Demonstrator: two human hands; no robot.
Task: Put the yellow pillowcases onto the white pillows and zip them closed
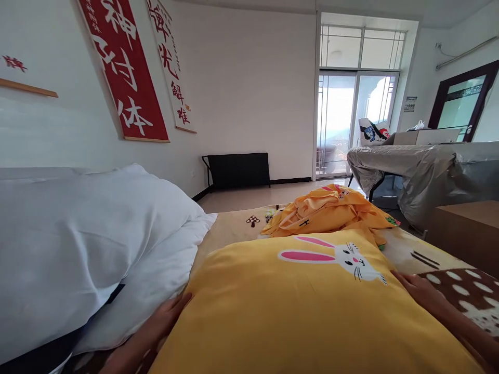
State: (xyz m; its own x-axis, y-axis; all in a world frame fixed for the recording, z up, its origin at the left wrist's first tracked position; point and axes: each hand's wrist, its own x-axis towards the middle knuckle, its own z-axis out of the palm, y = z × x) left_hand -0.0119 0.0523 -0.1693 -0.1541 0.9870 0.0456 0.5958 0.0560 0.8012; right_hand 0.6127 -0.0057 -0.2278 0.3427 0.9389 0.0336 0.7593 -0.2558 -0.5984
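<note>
pillow: centre, nearest, on the bed
left hand: touching the pillow's left edge, between it and the stacked pillows
right hand: touching the pillow's right edge
stacked pillows: left of the pillow, one on the other, by the left wall
bundled cloth: on the bed, just behind the pillow
covered table: right, beyond the bed
box: on the covered table
rack: on the floor against the back wall, left of the glass door
banners: on the left wall, above the stacked pillows
</note>
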